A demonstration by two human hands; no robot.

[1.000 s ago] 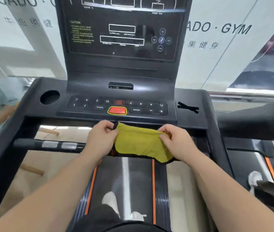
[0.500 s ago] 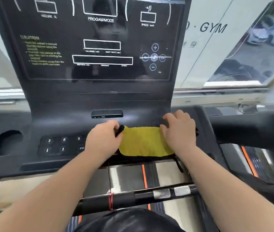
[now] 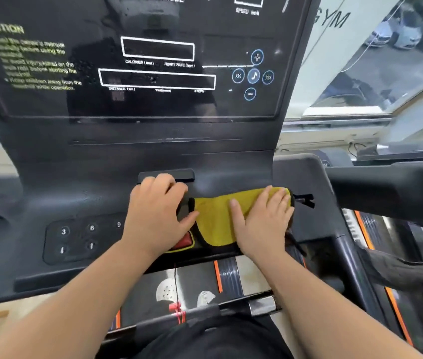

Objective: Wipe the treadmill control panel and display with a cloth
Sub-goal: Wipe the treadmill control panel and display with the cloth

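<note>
Your right hand (image 3: 262, 224) lies flat on the cloth (image 3: 218, 216), spread over the right half of the panel (image 3: 81, 203). Your left hand (image 3: 156, 216) touches its edge, grip unclear. Wiping looks barely begun; the display (image 3: 169, 102) is left to do.

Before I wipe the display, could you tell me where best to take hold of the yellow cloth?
Probably its near edge, from the front: the yellow cloth lies flat on the control panel, the right hand covers its right part, and that edge is bare.
</note>
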